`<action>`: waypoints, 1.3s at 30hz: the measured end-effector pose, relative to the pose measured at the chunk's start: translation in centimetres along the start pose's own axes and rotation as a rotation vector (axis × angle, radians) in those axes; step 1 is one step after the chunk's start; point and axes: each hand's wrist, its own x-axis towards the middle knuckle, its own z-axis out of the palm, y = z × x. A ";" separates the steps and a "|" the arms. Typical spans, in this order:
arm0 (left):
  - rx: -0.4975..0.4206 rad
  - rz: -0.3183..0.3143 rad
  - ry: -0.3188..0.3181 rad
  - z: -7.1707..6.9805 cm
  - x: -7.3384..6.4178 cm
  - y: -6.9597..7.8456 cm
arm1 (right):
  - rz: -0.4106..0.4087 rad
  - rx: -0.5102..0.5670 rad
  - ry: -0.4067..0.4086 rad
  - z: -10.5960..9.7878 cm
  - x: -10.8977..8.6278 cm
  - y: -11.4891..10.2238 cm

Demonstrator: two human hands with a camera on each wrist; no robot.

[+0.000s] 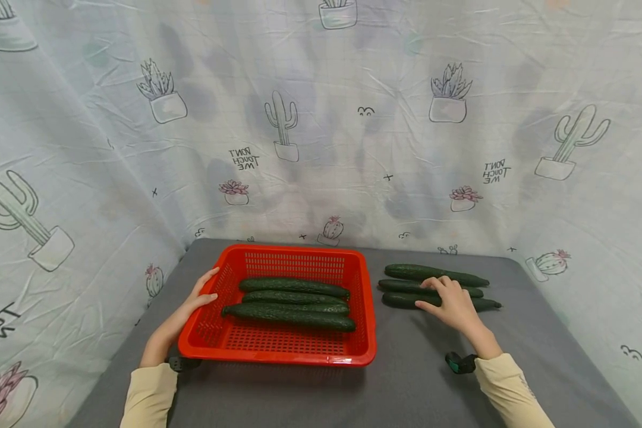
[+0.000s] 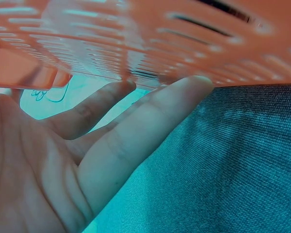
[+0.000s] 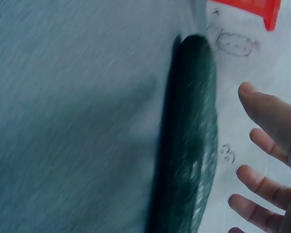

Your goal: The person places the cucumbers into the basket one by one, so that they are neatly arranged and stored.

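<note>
A red plastic basket (image 1: pixel 275 355) with slotted walls holds three dark green cucumbers (image 1: pixel 294 317), lying side by side. My left hand (image 1: pixel 191 302) is at its left wall, with extended fingertips touching the slotted side (image 2: pixel 150 53) in the left wrist view. Right of the basket lie three more cucumbers (image 1: pixel 433 273) on the grey cloth. Over these hovers my right hand (image 1: pixel 453 304), thumb and fingers spread, nothing between them. The right wrist view shows the nearest cucumber (image 3: pixel 189 141) beside the spread fingers (image 3: pixel 266 187).
Grey cloth (image 1: pixel 406 380) covers the table. A pale curtain (image 1: pixel 331 137) printed with potted cacti hangs behind it and along both sides. Dark wrist devices (image 1: pixel 460 362) sit below each wrist.
</note>
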 end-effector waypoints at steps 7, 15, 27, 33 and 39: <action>-0.031 -0.008 -0.009 0.1 0.1 0.0 | 0.050 -0.019 -0.052 0.3 -1.0 2.2; -0.075 -0.026 -0.015 0.2 0.1 -0.1 | 0.093 -0.020 -0.109 0.8 -1.4 3.7; -0.103 -0.029 -0.023 0.2 0.1 0.0 | 0.107 -0.035 -0.117 1.3 -1.3 3.9; -0.106 -0.038 -0.020 0.2 0.1 -0.1 | 0.146 -0.027 -0.101 1.9 -1.1 3.8; -0.104 -0.027 -0.021 0.1 0.0 -0.1 | 0.148 -0.020 -0.081 2.4 -1.2 3.6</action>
